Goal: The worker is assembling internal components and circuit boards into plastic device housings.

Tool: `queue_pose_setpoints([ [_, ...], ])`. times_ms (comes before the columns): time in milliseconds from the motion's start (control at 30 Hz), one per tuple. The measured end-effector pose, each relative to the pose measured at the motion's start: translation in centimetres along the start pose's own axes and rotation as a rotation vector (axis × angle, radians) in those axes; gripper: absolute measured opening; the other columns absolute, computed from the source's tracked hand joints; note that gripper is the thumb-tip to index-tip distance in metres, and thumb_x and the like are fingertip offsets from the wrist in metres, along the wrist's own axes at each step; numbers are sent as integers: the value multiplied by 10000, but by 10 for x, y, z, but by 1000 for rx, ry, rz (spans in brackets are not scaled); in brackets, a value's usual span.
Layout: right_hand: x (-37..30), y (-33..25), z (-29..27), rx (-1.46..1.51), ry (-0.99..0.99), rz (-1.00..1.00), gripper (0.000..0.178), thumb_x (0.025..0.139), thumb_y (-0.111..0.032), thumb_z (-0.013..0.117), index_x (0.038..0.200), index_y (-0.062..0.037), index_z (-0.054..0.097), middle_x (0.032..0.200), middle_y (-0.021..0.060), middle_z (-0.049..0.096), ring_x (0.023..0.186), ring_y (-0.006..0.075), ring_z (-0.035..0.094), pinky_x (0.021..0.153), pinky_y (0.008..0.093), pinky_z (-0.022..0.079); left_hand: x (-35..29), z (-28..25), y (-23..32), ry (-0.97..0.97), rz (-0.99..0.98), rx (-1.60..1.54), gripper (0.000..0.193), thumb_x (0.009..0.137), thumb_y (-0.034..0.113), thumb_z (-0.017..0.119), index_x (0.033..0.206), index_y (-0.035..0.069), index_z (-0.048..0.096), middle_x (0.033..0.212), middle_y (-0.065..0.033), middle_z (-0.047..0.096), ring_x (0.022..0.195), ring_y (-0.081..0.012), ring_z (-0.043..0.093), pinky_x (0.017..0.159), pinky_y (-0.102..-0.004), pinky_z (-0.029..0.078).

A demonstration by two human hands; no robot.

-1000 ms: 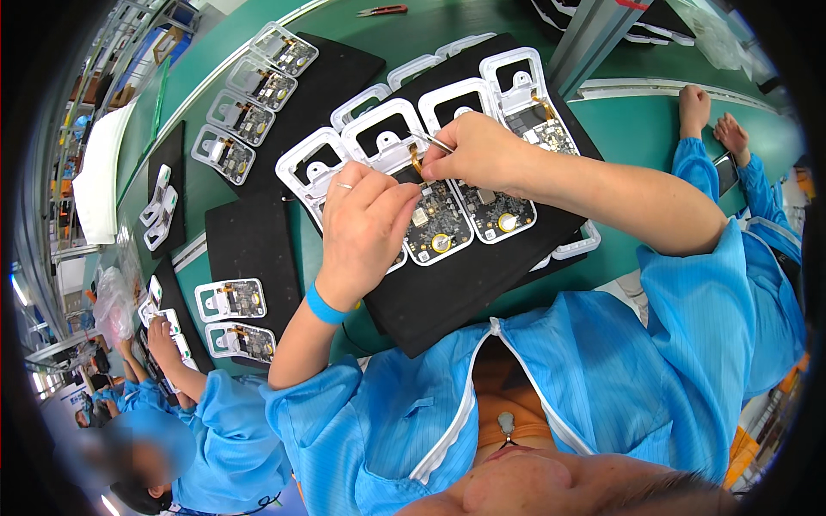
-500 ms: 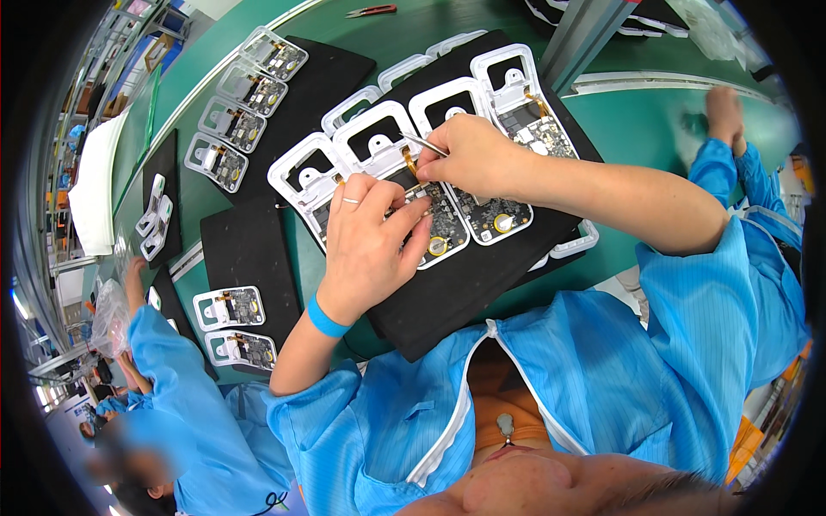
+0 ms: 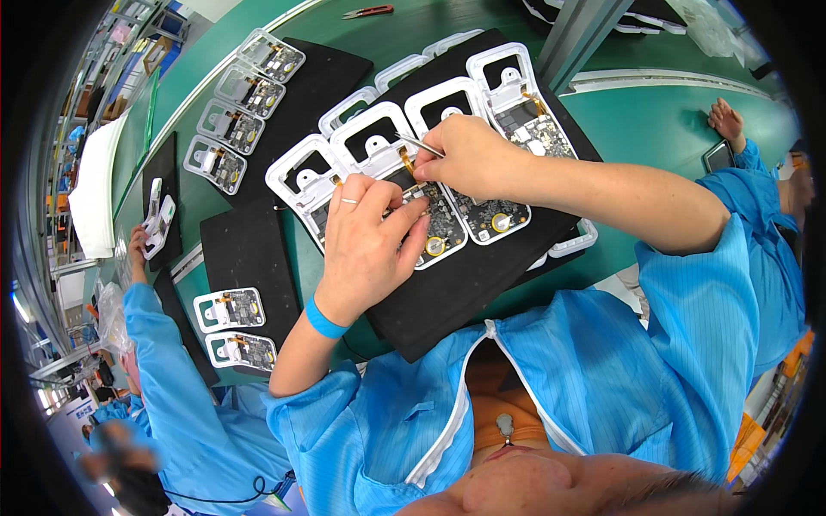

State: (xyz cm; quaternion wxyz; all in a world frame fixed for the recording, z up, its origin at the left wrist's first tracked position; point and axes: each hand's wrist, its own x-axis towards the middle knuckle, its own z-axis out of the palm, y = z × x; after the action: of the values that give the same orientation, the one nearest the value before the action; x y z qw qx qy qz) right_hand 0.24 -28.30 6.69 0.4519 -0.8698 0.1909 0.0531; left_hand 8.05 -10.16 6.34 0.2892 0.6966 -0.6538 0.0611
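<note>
Several white device housings with dark circuit boards lie in a fanned row on a black mat in front of me. My left hand (image 3: 372, 236) is closed over one circuit board (image 3: 437, 215), with thumb and bent fingertips pressed on it; what lies under them is hidden. My right hand (image 3: 471, 159) holds slim metal tweezers (image 3: 419, 144), their tip pointing up and left over the white housing (image 3: 372, 131). Its pinched fingertips touch the orange ribbon cable (image 3: 408, 162) of that same unit. A yellow-rimmed coin cell (image 3: 435, 247) sits at the board's near end.
More units (image 3: 231, 127) line the left on black mats (image 3: 245, 245), two of them (image 3: 231, 308) nearer. Red-handled snips (image 3: 368, 12) lie at the back, beside a metal post (image 3: 578, 39). A co-worker's hand (image 3: 138, 245) is at left, another person's hand (image 3: 727, 119) at right.
Both my hands stay nearly in place. At left, the co-worker's hand has reached a white housing. At right, the other person's hand has shifted, and a dark phone-like object now shows beside it.
</note>
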Motion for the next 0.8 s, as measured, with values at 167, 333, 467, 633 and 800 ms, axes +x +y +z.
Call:
queue_pose_setpoints([
  [167, -7, -12, -4, -20, -5, 36, 185, 815, -196, 706, 868, -19, 710, 739, 174, 671, 699, 255, 662, 663, 370, 505, -1, 0, 0, 12, 11, 3, 196, 685, 84, 751, 875, 47, 718, 830, -52, 532, 829, -239, 498, 720, -368, 417],
  [333, -8, -7, -2, -47, 31, -31, 180, 817, -185, 696, 863, -12, 707, 736, 189, 661, 706, 294, 660, 676, 387, 509, 0, 0, 0, 7, 12, 10, 195, 687, 78, 746, 877, 46, 717, 836, -55, 532, 827, -237, 501, 719, -367, 418],
  [467, -5, -6, -2, -41, 19, -18, 177, 815, -183, 697, 862, -13, 709, 742, 190, 663, 712, 291, 661, 683, 386, 509, -1, 1, 0, -1, 6, 9, 195, 689, 78, 744, 880, 48, 718, 841, -57, 532, 827, -238, 501, 720, -367, 418],
  [633, -5, -8, -1, -31, 6, 24, 175, 818, -183, 698, 865, -15, 713, 764, 185, 675, 729, 286, 667, 696, 378, 513, -1, 0, 0, -6, 9, 18, 193, 696, 76, 737, 886, 48, 720, 845, -58, 531, 829, -240, 501, 725, -365, 419],
  [800, -6, -8, -1, -25, 13, 13, 170, 823, -176, 693, 862, -12, 712, 773, 183, 680, 734, 282, 670, 701, 372, 517, -1, 0, 1, -3, 12, 24, 197, 695, 76, 735, 890, 47, 720, 843, -58, 530, 829, -238, 501, 725, -364, 420],
])
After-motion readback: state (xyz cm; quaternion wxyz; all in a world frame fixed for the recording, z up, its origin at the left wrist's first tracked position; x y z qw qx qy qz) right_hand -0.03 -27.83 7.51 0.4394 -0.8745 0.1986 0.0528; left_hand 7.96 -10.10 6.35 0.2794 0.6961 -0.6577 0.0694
